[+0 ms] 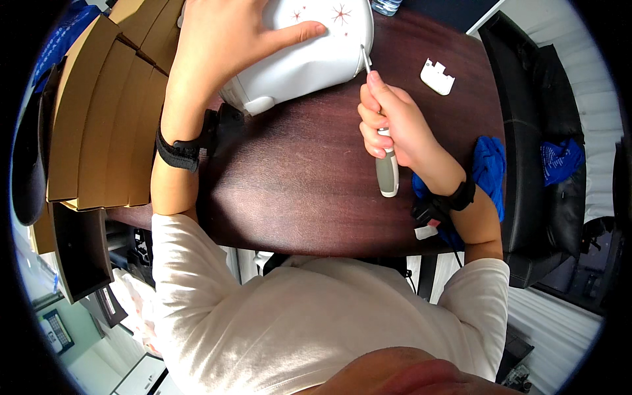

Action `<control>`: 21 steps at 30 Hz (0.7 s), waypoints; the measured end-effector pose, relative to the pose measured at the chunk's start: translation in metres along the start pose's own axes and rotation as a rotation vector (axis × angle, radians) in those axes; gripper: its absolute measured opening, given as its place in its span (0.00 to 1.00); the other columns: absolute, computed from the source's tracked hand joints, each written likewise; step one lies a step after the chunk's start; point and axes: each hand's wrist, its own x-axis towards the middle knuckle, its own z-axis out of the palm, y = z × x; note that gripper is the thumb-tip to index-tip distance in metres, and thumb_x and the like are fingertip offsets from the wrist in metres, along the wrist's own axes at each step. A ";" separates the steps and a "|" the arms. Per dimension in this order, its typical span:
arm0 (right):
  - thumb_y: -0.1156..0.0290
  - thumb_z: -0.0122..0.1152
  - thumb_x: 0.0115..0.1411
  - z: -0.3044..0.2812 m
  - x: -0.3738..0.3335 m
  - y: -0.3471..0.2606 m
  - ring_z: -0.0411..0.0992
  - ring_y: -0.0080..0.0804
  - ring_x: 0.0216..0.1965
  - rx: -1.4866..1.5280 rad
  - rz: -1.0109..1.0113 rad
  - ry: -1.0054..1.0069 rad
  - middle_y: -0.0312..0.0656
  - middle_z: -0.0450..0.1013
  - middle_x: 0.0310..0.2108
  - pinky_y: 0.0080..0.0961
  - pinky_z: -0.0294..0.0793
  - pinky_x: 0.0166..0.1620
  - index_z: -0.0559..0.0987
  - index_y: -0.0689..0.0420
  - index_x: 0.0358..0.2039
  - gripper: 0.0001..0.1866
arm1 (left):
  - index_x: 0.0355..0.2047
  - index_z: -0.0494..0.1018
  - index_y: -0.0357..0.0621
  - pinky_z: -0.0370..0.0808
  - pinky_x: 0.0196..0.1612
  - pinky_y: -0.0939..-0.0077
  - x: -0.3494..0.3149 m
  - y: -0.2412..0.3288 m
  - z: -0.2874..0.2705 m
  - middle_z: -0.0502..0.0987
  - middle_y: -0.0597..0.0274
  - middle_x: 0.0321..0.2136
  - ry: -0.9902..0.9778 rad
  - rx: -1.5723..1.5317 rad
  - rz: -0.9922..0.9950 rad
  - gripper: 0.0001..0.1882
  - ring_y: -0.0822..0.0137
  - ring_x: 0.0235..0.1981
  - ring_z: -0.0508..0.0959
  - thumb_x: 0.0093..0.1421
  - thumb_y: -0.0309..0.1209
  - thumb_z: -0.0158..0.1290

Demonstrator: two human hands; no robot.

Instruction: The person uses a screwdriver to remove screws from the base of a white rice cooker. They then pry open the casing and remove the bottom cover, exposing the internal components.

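Observation:
A white, rounded plastic appliance (296,72) with red star-burst prints lies on the table at the top of the view, partly cut off by the edge. Across its left part rests my left hand (227,36), thumb stretched out over the white surface; its other fingers run out of the picture. My right hand (395,122) is closed round the grey-and-white handle of a screwdriver (387,172). The screwdriver's metal shaft points up and away, its tip at the appliance's right edge. To the right, a small white plastic cover (437,77) with a notched edge lies apart.
Brown cardboard boxes (99,118) stand along the left side. A blue cloth (488,171) lies by my right forearm at the edge of the dark wooden table (289,191). A clear bottle (386,6) stands at the far edge. A black sofa (526,145) is beyond on the right.

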 end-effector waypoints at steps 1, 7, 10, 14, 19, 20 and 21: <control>0.47 0.36 0.72 0.002 0.001 0.000 0.50 0.16 0.09 0.006 0.000 0.010 0.27 0.50 0.13 0.18 0.57 0.12 0.59 0.49 0.22 0.24 | 0.52 0.74 0.37 0.67 0.53 0.57 0.000 0.002 -0.001 0.75 0.44 0.46 0.012 0.011 -0.005 0.41 0.48 0.53 0.72 0.49 0.61 0.58; 0.47 0.40 0.71 -0.004 0.008 0.002 0.52 0.17 0.10 0.058 0.005 -0.035 0.27 0.52 0.14 0.21 0.57 0.14 0.60 0.50 0.24 0.23 | 0.52 0.74 0.39 0.66 0.53 0.56 0.001 -0.006 0.001 0.74 0.45 0.47 -0.005 -0.024 -0.009 0.41 0.48 0.53 0.71 0.49 0.61 0.58; 0.48 0.40 0.71 -0.001 0.007 -0.003 0.52 0.17 0.10 0.101 0.026 -0.034 0.27 0.52 0.14 0.21 0.57 0.15 0.60 0.50 0.25 0.22 | 0.53 0.73 0.40 0.66 0.53 0.56 0.000 -0.010 0.008 0.74 0.46 0.47 0.045 0.013 -0.006 0.41 0.47 0.54 0.71 0.49 0.61 0.58; 0.50 0.40 0.71 -0.008 0.007 -0.005 0.53 0.18 0.11 0.176 0.084 -0.125 0.26 0.52 0.14 0.22 0.58 0.16 0.61 0.51 0.26 0.21 | 0.54 0.73 0.41 0.65 0.54 0.55 0.001 -0.015 0.008 0.74 0.46 0.48 0.025 -0.008 -0.007 0.42 0.47 0.54 0.70 0.48 0.61 0.58; 0.51 0.38 0.72 -0.014 0.008 0.011 0.53 0.18 0.11 0.135 0.125 -0.097 0.26 0.52 0.15 0.22 0.58 0.16 0.62 0.51 0.26 0.21 | 0.57 0.67 0.37 0.67 0.54 0.59 0.007 -0.026 0.013 0.74 0.46 0.47 0.364 0.108 0.138 0.44 0.51 0.52 0.72 0.48 0.54 0.64; 0.51 0.38 0.72 -0.014 0.009 0.013 0.53 0.18 0.11 0.126 0.130 -0.089 0.26 0.52 0.15 0.22 0.58 0.16 0.62 0.51 0.26 0.21 | 0.51 0.71 0.41 0.69 0.52 0.61 0.006 -0.032 0.016 0.76 0.50 0.44 0.342 0.072 0.045 0.37 0.53 0.48 0.74 0.49 0.55 0.63; 0.51 0.38 0.72 -0.015 0.010 0.014 0.52 0.18 0.11 0.131 0.137 -0.093 0.27 0.52 0.15 0.22 0.58 0.16 0.62 0.51 0.26 0.21 | 0.44 0.76 0.45 0.71 0.49 0.63 0.004 -0.040 0.018 0.77 0.54 0.40 0.320 0.035 -0.047 0.31 0.56 0.44 0.76 0.50 0.56 0.62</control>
